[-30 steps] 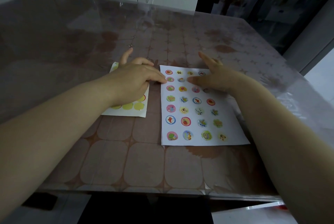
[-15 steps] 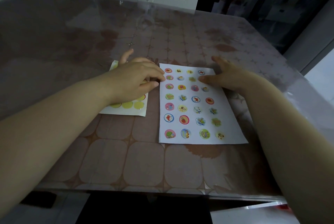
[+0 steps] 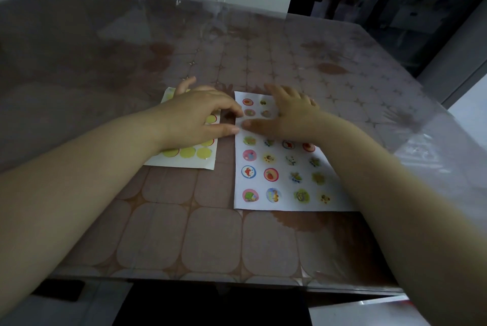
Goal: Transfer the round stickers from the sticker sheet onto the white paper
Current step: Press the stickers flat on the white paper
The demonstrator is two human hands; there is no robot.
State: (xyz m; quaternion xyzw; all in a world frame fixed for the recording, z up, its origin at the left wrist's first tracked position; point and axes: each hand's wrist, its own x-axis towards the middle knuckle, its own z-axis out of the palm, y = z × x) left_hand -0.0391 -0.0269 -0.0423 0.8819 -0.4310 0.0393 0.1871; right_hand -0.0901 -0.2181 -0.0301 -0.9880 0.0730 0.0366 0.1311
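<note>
So the sticker sheet [image 3: 181, 163] sat just left of the white paper [image 3: 259, 184], under the left hand [image 3: 195, 117], curled fingertips [image 3: 237, 112] at the paper's left edge; couldn't tell if they pinched anything. The right hand [image 3: 292, 115] lay flat, fingers spread, over the paper's top half, thumb [image 3: 253, 124] down in column 1. Probably pressing 1 sticker flat; next, peel another cleanly.

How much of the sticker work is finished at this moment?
Mostly done: the white paper carries rows of round stickers. In hand: the right hand presses flat on its upper part; the left hand touches its left edge. Left: a few yellow rounds on the sticker sheet, perhaps.
</note>
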